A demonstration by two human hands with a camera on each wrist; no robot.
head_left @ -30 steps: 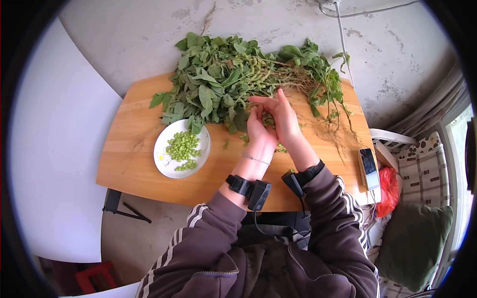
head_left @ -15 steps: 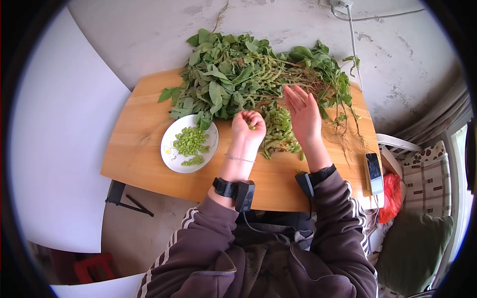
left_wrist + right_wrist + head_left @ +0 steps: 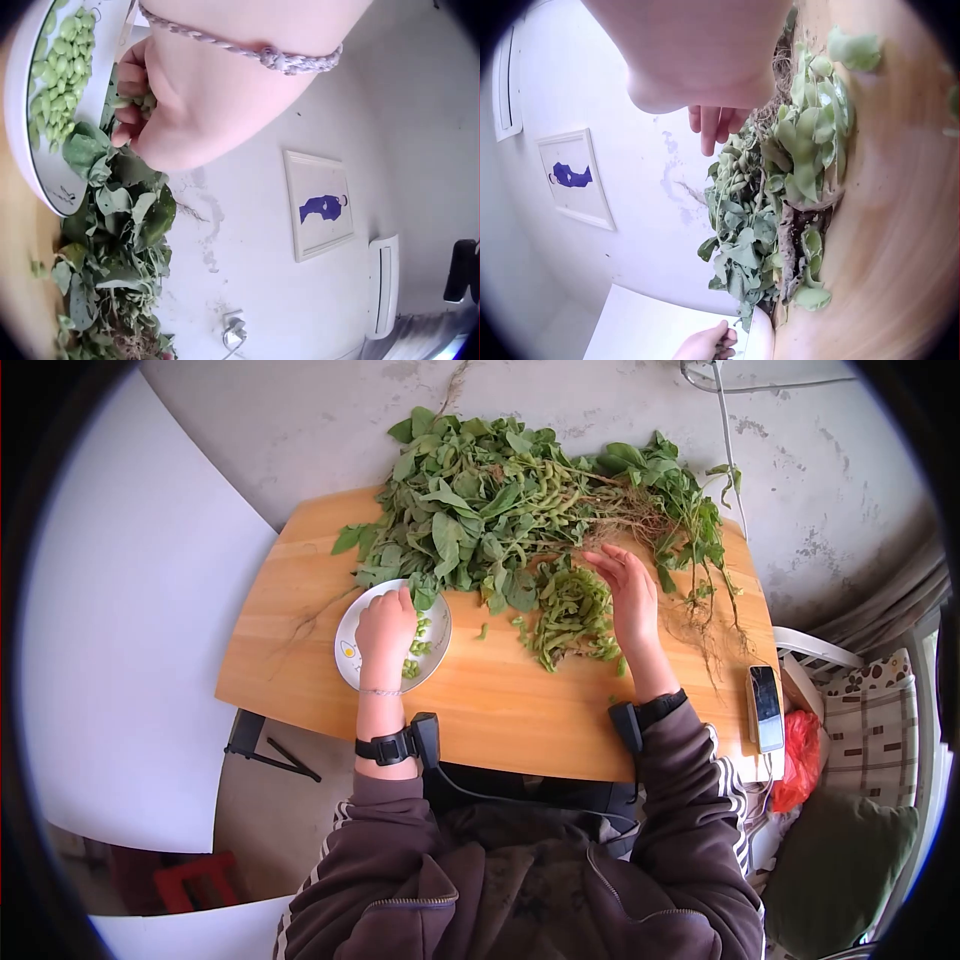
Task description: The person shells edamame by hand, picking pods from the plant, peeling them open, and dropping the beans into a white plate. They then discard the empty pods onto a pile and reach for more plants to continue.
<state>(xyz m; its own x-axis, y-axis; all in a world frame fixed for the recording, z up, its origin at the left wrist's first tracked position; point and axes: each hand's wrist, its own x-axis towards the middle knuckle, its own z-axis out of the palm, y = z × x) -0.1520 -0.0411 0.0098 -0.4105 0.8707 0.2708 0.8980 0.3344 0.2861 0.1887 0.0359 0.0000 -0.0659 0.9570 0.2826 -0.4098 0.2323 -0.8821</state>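
Left fingers (image 3: pixel 132 73): curled round several green beans (image 3: pixel 148 100), partly visible between them in the left wrist view.
Right fingers (image 3: pixel 709 135): extended, slightly bent, close side by side.
Clock used: head view, 12 towards the wall.
Left hand (image 3: pixel 387 625): over the plate (image 3: pixel 439 648), back of the hand uppermost, covering its middle and 10 o'clock side. Contact with the plate: cannot tell.
Beans on plate: loose heap, seen whole in the left wrist view; in the head view only the part towards 3 to 5 o'clock shows past the hand.
Pods (image 3: pixel 572 615): piled on the table (image 3: pixel 480 725) at 3 o'clock from the plate, well apart from it; a few stray bits between.
Right hand (image 3: pixel 634 605): just beside the pods, at their 3 o'clock. Contact: cannot tell.
Plants (image 3: pixel 470 525): leafy heap at 1 o'clock from the plate, one leaf overlapping the rim there.
Roots (image 3: pixel 632 512): tangled, at 1 o'clock from the pods.
Phone (image 3: pixel 767 708): at the table's edge, 4 o'clock from the pods.
Red bag (image 3: pixel 797 760): 5 o'clock from the phone, near it.
Bracelet (image 3: pixel 380 692): braided, round the left wrist.
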